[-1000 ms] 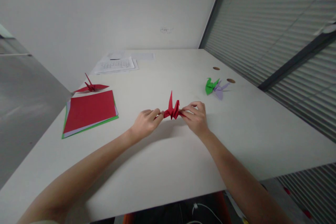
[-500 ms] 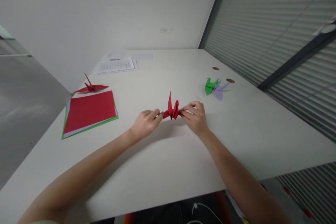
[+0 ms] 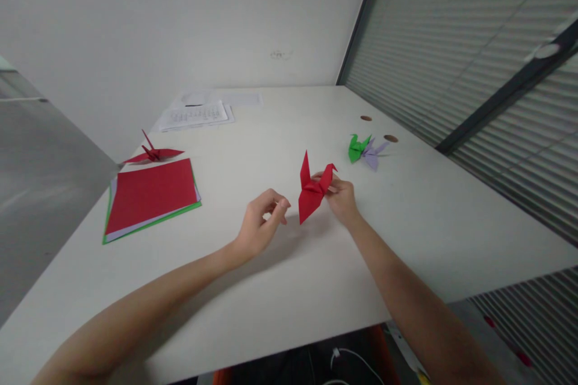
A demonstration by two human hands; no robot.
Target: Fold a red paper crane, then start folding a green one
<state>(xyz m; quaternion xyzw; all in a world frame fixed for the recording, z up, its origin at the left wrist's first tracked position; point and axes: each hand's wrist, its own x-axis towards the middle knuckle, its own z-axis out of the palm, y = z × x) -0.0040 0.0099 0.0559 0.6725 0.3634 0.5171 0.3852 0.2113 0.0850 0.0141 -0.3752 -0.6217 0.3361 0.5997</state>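
— Starting leftmost?
— Wide-winged red crane (image 3: 153, 154), resting behind coloured paper stack (image 3: 152, 197). Next, left hand (image 3: 262, 222): loosely curled, small gap between thumb and fingers, nothing visibly held. Just beside, held over table (image 3: 262, 319): raised red crane (image 3: 311, 194), pinched in right hand (image 3: 342, 200).
— Handling?
— Presumably featherlight, crisp along creases, easily crushed; best taken lightly at wing base or body.
— Obscured?
— Far wing and some right-hand fingers, masked by folded paper; exact pinch point untellable. Rightmost: green crane (image 3: 356, 149) against lilac crane (image 3: 371, 159), touching or merely overlapping, unclear.
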